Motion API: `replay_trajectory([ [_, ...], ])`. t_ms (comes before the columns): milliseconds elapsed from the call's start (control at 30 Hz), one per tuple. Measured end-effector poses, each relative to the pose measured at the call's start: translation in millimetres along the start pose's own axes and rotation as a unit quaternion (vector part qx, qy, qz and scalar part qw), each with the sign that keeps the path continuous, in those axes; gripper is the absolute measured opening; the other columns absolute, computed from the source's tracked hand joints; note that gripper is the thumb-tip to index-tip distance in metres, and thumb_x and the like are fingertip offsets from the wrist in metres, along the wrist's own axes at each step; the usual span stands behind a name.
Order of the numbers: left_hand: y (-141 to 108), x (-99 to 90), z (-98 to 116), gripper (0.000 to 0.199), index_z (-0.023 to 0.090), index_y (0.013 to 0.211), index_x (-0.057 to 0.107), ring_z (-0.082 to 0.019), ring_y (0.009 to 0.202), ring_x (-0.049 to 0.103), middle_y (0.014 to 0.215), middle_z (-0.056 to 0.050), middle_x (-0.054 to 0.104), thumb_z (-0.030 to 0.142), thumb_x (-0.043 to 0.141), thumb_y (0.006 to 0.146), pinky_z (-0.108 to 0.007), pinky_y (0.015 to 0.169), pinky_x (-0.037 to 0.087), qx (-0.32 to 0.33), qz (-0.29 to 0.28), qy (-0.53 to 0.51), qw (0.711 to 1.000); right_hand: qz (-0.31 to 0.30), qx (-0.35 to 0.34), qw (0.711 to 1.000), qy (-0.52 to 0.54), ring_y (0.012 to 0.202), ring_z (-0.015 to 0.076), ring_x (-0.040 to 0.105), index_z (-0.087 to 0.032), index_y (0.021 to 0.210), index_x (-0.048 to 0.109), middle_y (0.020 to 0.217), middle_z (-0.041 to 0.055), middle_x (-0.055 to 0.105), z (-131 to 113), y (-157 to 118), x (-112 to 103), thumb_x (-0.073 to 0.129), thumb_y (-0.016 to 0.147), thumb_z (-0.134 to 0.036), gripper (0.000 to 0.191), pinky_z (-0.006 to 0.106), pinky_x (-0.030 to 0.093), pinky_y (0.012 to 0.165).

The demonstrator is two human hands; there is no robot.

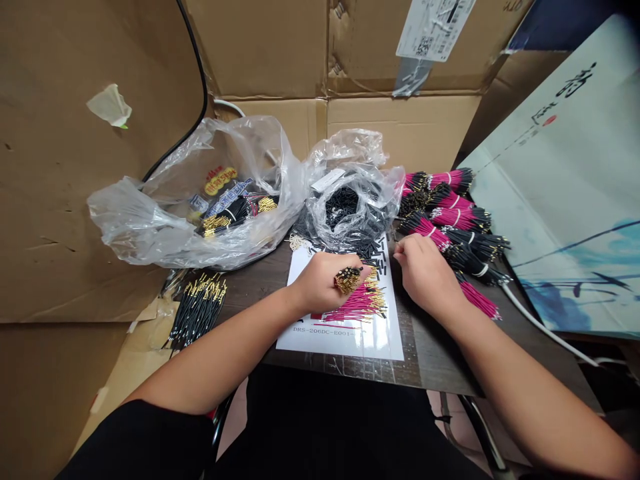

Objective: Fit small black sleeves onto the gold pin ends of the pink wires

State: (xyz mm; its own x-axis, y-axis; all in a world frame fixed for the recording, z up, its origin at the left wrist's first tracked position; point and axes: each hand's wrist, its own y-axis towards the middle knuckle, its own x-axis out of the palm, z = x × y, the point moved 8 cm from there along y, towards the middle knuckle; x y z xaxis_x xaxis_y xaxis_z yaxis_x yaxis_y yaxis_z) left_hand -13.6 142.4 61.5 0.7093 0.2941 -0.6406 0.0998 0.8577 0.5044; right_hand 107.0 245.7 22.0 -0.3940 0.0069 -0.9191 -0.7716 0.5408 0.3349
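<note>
My left hand (323,280) is closed round a bundle of black wires (349,280), whose gold tips point toward me. Beneath it, pink wires with gold ends (354,305) lie on a white printed sheet (340,343). To the right of the sheet my right hand (423,270) is closed, fingertips pressed together, near the tied bundles; whether it holds something small is hidden. Short black tubes (381,259) lie scattered at the sheet's upper part. Behind them an open clear bag (367,223) holds many more black pieces (342,205).
A large plastic bag (165,230) with gold-tipped bundles stands at the back left. Black wires (197,310) lie at the left. Tied pink and black bundles (457,217) are piled on the right, beside a white cable (540,327). Cardboard (270,50) walls the back.
</note>
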Motion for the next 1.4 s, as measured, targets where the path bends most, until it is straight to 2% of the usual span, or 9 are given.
replay_trajectory([
  [100,-0.9,4.9,-0.6,0.023,0.016,0.075,0.058,-0.008,0.06,0.058,0.069,0.0,0.064,0.027,0.046,0.092,-0.019,0.06,0.044,-0.005,-0.025,-0.026,0.999,0.05,-0.033,0.992,0.109,0.082,0.0214,0.048,-0.021,0.09,0.046,0.087,0.0083,0.053,-17.4,-3.2,-17.0,0.037,0.095,-0.02,0.01,0.037,0.041,0.075],
  [200,-2.5,11.3,1.4,0.017,0.016,0.083,0.061,-0.009,0.071,0.063,0.08,-0.002,0.068,0.023,0.046,0.09,-0.02,0.068,0.047,0.014,-0.049,-0.026,0.998,0.069,-0.096,0.972,0.205,0.079,0.0191,0.049,-0.022,0.09,0.046,0.084,0.0061,0.054,-41.7,-9.9,-25.7,0.041,0.092,-0.017,0.008,0.036,0.043,0.074],
  [333,-4.8,18.3,-0.5,0.018,0.016,0.088,0.062,-0.012,0.072,0.064,0.08,-0.003,0.069,0.028,0.049,0.09,-0.022,0.067,0.047,0.017,-0.07,-0.004,0.997,0.073,-0.14,0.959,0.235,0.08,0.0188,0.053,-0.023,0.095,0.051,0.086,0.0063,0.059,-59.5,-17.4,-26.3,0.045,0.09,-0.013,0.013,0.038,0.046,0.075],
  [467,-5.7,21.2,-2.5,0.016,0.016,0.091,0.061,-0.012,0.072,0.064,0.084,-0.004,0.069,0.028,0.051,0.089,-0.022,0.066,0.047,0.006,-0.085,-0.016,0.996,0.079,-0.132,0.958,0.241,0.084,0.0187,0.057,-0.023,0.1,0.055,0.091,0.0065,0.063,-58.5,-19.5,-27.0,0.049,0.089,-0.013,0.017,0.039,0.049,0.078],
  [767,-6.2,20.1,-4.5,0.013,0.018,0.091,0.058,-0.011,0.073,0.061,0.085,-0.001,0.066,0.015,0.054,0.08,-0.022,0.068,0.043,-0.001,-0.082,-0.036,0.996,0.092,-0.098,0.957,0.257,0.09,0.0187,0.062,-0.024,0.114,0.057,0.1,0.0059,0.068,-54.2,-18.7,-34.1,0.057,0.087,-0.013,0.029,0.038,0.051,0.082],
  [1133,-7.1,20.4,-6.2,0.009,0.019,0.092,0.056,-0.012,0.077,0.063,0.088,-0.001,0.067,0.022,0.051,0.085,-0.023,0.07,0.044,-0.003,-0.088,0.016,0.996,0.092,-0.07,0.956,0.268,0.087,0.0182,0.061,-0.021,0.103,0.061,0.093,0.0063,0.066,-49.8,-14.3,-34.4,0.057,0.087,-0.012,0.02,0.036,0.051,0.08],
  [1233,-6.8,19.8,-5.4,0.012,0.018,0.093,0.057,-0.013,0.077,0.064,0.086,-0.001,0.068,0.025,0.05,0.086,-0.023,0.068,0.044,-0.001,-0.089,0.042,0.995,0.107,-0.069,0.957,0.262,0.083,0.0171,0.06,-0.018,0.098,0.06,0.088,0.0056,0.065,-48.1,-13.1,-35.7,0.057,0.086,-0.011,0.015,0.035,0.05,0.076],
  [1400,-6.5,20.7,-8.8,0.014,0.019,0.094,0.056,-0.014,0.077,0.066,0.085,0.001,0.069,0.019,0.053,0.08,-0.023,0.067,0.045,-0.016,-0.111,0.099,0.989,0.162,-0.067,0.957,0.23,0.08,0.0165,0.059,-0.017,0.097,0.06,0.085,0.0056,0.064,-46.2,-16.8,-48.4,0.06,0.082,-0.008,0.017,0.033,0.05,0.073],
])
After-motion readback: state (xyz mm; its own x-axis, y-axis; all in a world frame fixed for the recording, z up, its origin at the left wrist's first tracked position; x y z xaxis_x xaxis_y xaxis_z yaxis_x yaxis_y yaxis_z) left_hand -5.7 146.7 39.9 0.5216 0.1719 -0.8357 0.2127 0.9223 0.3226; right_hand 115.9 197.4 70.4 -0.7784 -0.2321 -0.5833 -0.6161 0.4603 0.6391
